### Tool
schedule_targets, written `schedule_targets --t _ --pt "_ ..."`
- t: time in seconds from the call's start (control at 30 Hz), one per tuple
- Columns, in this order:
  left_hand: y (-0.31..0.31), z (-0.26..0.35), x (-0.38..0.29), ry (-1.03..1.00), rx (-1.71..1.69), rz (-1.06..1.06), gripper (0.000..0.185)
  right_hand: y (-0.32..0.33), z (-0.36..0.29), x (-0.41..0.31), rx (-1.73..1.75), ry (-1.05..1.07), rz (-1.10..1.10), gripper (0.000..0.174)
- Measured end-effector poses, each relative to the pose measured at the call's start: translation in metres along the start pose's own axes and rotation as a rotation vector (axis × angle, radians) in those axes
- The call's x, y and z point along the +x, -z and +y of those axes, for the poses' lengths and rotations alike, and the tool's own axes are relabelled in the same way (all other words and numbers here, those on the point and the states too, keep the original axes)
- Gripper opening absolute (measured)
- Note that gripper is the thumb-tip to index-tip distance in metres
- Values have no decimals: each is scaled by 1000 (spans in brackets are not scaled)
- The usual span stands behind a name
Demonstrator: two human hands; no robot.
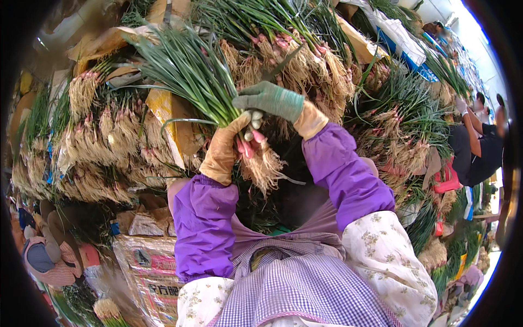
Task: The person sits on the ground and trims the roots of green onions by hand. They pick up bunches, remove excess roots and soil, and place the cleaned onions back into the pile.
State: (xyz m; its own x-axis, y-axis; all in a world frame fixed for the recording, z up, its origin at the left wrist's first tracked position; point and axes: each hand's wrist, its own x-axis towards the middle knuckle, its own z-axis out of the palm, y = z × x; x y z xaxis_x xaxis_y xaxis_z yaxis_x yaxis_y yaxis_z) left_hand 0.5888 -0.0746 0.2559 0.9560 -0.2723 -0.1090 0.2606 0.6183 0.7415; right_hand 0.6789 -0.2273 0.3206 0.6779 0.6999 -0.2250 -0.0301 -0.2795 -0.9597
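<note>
My left hand [229,143], in a tan glove with pale fingertips, grips a bunch of green onions [204,81] around the stems, just above the pink bulbs. Green leaves fan out to the upper left, while the pale roots [261,169] hang to the lower right. My right hand [269,100], in a green and tan glove, lies against the right side of the stems just above the left hand. Its fingers point left and partly bend; whether they clasp any stem is hard to tell. Purple sleeves cover both forearms.
Rooted green onions are heaped ahead [302,57], at the left [110,135] and at the right [400,131]. A printed sack [147,261] lies at the lower left. People sit at the far left [49,257] and far right [474,143], near a red stool [447,180].
</note>
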Motion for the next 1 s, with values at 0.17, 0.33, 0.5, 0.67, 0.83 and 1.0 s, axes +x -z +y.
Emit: schedule_targets --t 0.17,0.33,0.5,0.67,0.83,1.0 --pt "-9 -8 2 -74 6 80 27 -45 3 -28 -432 170 707 22" --pt "-27 -12 2 -75 149 41 28 -43 27 -38 -887 573 1063 23" --pt "-15 -19 4 -229 83 115 21 -37 19 -66 -1133 386 1158 27" --pt "-22 -9 1 4 78 75 25 19 15 -84 168 280 521 28" --pt "-30 -15 2 -89 224 107 23 -15 23 -23 226 35 473 27" --pt "-30 -33 9 -50 101 124 25 -34 31 -38 387 170 755 16"
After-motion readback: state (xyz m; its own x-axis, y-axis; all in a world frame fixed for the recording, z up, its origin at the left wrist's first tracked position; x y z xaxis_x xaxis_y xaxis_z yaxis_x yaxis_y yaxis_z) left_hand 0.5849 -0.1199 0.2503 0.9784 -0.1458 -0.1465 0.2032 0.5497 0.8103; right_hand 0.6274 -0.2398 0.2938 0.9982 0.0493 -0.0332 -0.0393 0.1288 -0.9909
